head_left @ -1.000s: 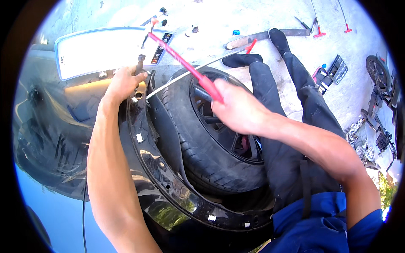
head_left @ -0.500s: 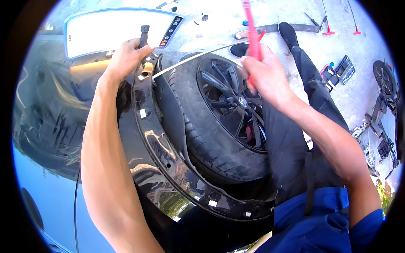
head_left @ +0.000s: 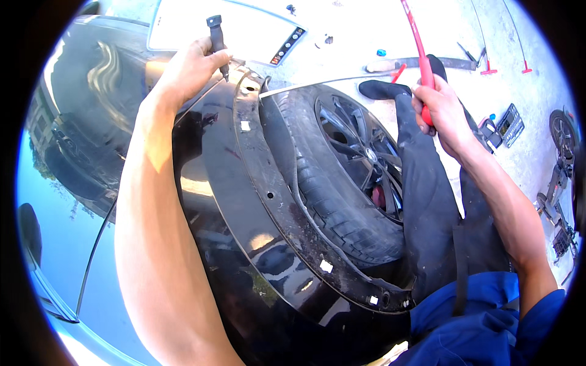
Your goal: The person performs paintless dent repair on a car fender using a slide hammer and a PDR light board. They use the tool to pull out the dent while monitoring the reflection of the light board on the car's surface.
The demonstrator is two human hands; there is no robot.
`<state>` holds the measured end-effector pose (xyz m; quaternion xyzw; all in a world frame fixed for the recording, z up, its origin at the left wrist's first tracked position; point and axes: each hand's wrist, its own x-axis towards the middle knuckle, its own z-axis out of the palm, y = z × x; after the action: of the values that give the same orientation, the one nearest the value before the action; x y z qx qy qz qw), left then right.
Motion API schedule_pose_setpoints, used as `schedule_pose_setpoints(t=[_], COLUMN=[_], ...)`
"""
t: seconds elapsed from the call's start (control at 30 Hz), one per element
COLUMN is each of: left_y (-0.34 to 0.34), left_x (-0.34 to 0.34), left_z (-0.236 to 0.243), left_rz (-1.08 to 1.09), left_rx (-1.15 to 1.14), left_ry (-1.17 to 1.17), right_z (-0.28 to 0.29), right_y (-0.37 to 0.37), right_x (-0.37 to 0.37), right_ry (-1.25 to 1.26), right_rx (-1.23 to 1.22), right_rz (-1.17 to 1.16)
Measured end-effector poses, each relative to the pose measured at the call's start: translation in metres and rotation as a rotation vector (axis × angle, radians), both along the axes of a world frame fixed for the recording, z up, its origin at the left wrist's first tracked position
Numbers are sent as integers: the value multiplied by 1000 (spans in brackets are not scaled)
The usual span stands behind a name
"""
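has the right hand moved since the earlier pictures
Yes: judged against the car wheel, the right hand has moved rightward, from over it to past its right edge.

The tyre is matt black rubber with a grooved tread; the spoked wheel inside it is glossy black. Left of the tyre, the curved body panel is smooth, mirror-glossy black, its inner lip duller and dusty. Above the tyre, the slim rod looks like smooth metal; above and right of it, the red tool is shiny; above and left, the black tool looks rather matt. Right of the tyre, the trousers are matt black cloth.
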<state>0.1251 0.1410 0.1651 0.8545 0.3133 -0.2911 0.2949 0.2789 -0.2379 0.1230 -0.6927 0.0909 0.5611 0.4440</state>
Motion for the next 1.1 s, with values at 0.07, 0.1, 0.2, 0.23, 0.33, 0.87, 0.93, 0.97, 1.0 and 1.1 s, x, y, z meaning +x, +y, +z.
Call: schedule_pose_setpoints(t=[0.07, 0.1, 0.2, 0.23, 0.33, 0.87, 0.93, 0.97, 1.0, 1.1], left_y=[0, -1, -4, -6, -12, -20, -22, -24, -18, -17], left_x=[8, 12, 20, 22, 9, -12, -5, -8, -15, -12], left_z=[8, 10, 9, 8, 2, -30, -31, -30, -35, -43], left_rz=[4, 7, -41, -62, -73, -96, -76, -56, -40, -66], left_rx=[78, 111, 112, 109, 90, -26, -22, -33, -42, -61], left_ry=[-1, -3, 43, 73, 82, 174, 158, 155, 151, 183], right_z=[-1, 0, 2, 5, 13, 24, 27, 29, 34, 39], right_y=[-11, -17, -27, -27, -25, 4, 11, 14, 17, 35], right_x=[-1, -2, -9, -12, -24, -29, -20, -21, -17, -26], right_ry=[-8, -14, -32, -43, 25, -62, -153, -228, -147, -86], right_rx=[-23, -41, -9, 5, 5, 121, 178, 226, 246, 265], right_rz=[71, 106, 31, -4, 19, 366, 304, 244, 111, -188])
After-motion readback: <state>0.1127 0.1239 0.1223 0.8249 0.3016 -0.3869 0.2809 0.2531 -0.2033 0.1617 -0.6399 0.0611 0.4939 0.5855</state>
